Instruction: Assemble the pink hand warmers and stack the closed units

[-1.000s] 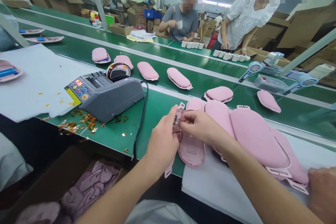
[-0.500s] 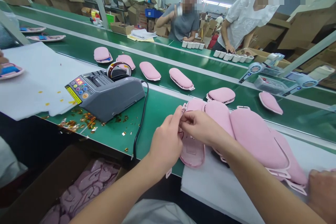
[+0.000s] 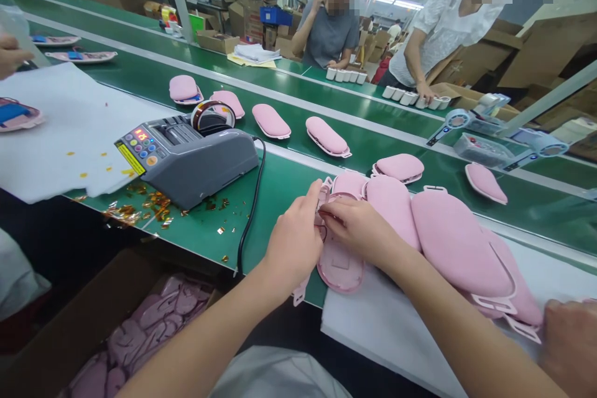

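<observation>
My left hand (image 3: 295,241) is closed around the edge of an opened pink plastic shell (image 3: 341,266), whose hollow inside faces up. Over the upper part of this shell, my right hand (image 3: 357,224) pinches with its fingertips, close to the left fingers. A thin dark wire shows between the hands; what the right fingertips hold is too small and hidden to make out. Several padded pink pieces (image 3: 459,239) with slotted white-pink tabs lie overlapping just right of my hands, on a white sheet (image 3: 373,317).
A grey tape dispenser (image 3: 200,161) stands at left, its black cable (image 3: 252,217) hanging over the edge, amber tape scraps (image 3: 158,205) nearby. Pink pieces (image 3: 326,135) lie along the green belt. Below is a box of pink shells (image 3: 149,329). Co-workers' hands appear at both sides and across.
My right hand has shifted slightly, showing more of the shell's inside above it. The co-worker across in grey has raised a white object towards the head. The view has moved slightly.
</observation>
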Available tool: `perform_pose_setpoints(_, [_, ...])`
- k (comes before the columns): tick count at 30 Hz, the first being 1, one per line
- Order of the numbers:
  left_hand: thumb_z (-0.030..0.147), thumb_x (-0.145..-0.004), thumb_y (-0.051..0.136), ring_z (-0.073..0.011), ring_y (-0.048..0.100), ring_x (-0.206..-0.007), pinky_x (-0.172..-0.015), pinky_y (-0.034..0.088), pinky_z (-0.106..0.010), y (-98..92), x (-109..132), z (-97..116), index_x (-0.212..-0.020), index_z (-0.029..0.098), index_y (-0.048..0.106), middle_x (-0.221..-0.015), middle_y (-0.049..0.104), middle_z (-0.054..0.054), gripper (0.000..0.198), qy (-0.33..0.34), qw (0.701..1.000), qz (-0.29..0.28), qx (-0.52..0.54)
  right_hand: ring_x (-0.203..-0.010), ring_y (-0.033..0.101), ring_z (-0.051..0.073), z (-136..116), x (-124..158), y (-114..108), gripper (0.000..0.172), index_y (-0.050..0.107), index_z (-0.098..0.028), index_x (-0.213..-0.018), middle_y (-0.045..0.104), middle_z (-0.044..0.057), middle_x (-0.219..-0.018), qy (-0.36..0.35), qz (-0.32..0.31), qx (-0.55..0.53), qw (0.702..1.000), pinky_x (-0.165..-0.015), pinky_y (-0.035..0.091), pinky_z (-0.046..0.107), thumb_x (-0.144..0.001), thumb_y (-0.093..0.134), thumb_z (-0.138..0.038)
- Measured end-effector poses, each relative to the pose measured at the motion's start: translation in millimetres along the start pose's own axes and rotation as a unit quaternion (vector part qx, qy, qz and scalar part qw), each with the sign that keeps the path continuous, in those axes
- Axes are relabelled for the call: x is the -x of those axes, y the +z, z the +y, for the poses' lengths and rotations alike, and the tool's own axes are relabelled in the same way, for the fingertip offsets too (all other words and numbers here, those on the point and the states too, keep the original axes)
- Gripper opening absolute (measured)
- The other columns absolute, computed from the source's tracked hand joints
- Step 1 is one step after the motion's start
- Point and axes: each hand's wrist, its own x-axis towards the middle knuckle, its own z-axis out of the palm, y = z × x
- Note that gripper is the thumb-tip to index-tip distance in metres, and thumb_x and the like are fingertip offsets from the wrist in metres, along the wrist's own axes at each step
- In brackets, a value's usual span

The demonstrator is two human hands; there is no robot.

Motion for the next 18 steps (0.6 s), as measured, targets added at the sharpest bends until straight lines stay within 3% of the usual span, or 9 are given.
perform_pose_setpoints(6, [0.006, -0.075, 0.042, -0.0245, 0.06, -0.085, -0.07, 0.047, -0.034, 2.6, -1, -3, -0.144, 0.025, 0.033, -0.109, 0.064, -0.008, 0.072, 0.029, 0.999, 0.017, -0.018, -0.06, 0.05, 0.012, 6, -5, -2, 0.019, 0.056, -0.016, -0.064, 0.06, 0.002, -0.066, -0.044, -0.019, 0.003, 0.999, -0.058, 0.035, 0.023, -0.079, 0.051, -0.006])
perform_pose_setpoints(12, [0.005, -0.074, 0.042, -0.0246, 0.062, -0.089, -0.072, 0.049, -0.034, 0.4, 0, 0, -0.142, 0.027, 0.036, -0.113, 0.064, -0.007, 0.072, 0.012, 1.0, 0.009, -0.002, -0.063, 0.055, 0.014, -1, -10, -13, 0.02, 0.06, -0.017, -0.067, 0.064, 0.002, -0.069, -0.049, -0.022, 0.003, 0.999, -0.06, 0.041, 0.024, -0.078, 0.05, -0.003])
perform_pose_setpoints(13, [0.004, -0.073, 0.043, -0.0245, 0.062, -0.092, -0.075, 0.049, -0.035, -0.3, 0, 0, -0.142, 0.027, 0.036, -0.116, 0.063, -0.007, 0.072, 0.005, 1.0, 0.011, 0.01, -0.069, 0.058, 0.015, -5, -5, -14, 0.02, 0.062, -0.017, -0.075, 0.066, 0.004, -0.078, -0.039, -0.002, 0.007, 0.999, -0.064, 0.044, 0.026, -0.079, 0.048, -0.004])
perform_pose_setpoints(15, [0.004, -0.073, 0.044, -0.0247, 0.062, -0.097, -0.08, 0.05, -0.036, -1.3, 0, -2, -0.141, 0.028, 0.037, -0.122, 0.061, -0.007, 0.073, -0.016, 0.999, 0.02, 0.031, -0.087, 0.061, 0.02, -14, 12, -12, 0.023, 0.064, -0.017, -0.096, 0.066, 0.01, -0.1, 0.012, 0.107, 0.022, 0.994, -0.076, 0.048, 0.033, -0.084, 0.045, -0.01])
perform_pose_setpoints(17, [0.004, -0.073, 0.043, -0.025, 0.061, -0.103, -0.084, 0.05, -0.038, -2.1, 0, -6, -0.141, 0.027, 0.036, -0.127, 0.059, -0.007, 0.072, -0.032, 0.998, 0.032, 0.047, -0.101, 0.059, 0.026, -22, 34, -3, 0.03, 0.059, -0.016, -0.114, 0.062, 0.015, -0.113, 0.116, 0.243, 0.03, 0.963, -0.084, 0.049, 0.04, -0.088, 0.045, -0.021])
perform_pose_setpoints(18, [0.004, -0.074, 0.043, -0.0251, 0.059, -0.107, -0.087, 0.049, -0.039, -2.5, 0, -9, -0.142, 0.027, 0.035, -0.13, 0.057, -0.008, 0.072, -0.031, 0.997, 0.034, 0.058, -0.101, 0.06, 0.028, -25, 46, 4, 0.034, 0.056, -0.015, -0.119, 0.062, 0.015, -0.112, 0.178, 0.271, 0.018, 0.946, -0.082, 0.05, 0.042, -0.088, 0.047, -0.027])
